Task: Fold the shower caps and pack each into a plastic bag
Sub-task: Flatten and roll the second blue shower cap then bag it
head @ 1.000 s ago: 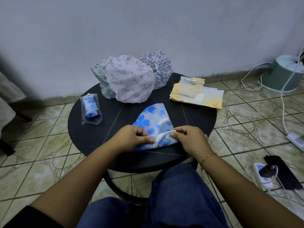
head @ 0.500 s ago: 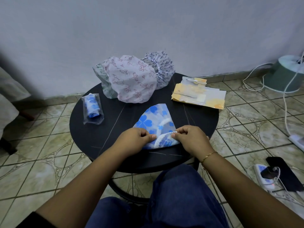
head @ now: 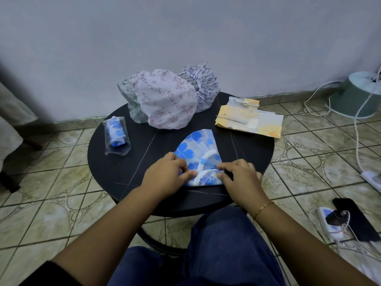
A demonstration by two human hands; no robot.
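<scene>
left hand [head: 167, 176] fingers pinch near edge of blue-flowered shower cap [head: 199, 150] | right hand [head: 240, 178] fingers pinch its frilled hem | cap flat on worktop [head: 144, 162], fanning beyond fingers | bagged cap [head: 116, 135] left of fingers

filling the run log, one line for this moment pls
step: folding | item: blue-flower shower cap | left hand: pinching near edge | right hand: pinching near edge | done: one bagged cap

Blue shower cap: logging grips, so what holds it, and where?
Both hands, left hand and right hand, pinch the blue shower cap at its near frilled edge.
</scene>
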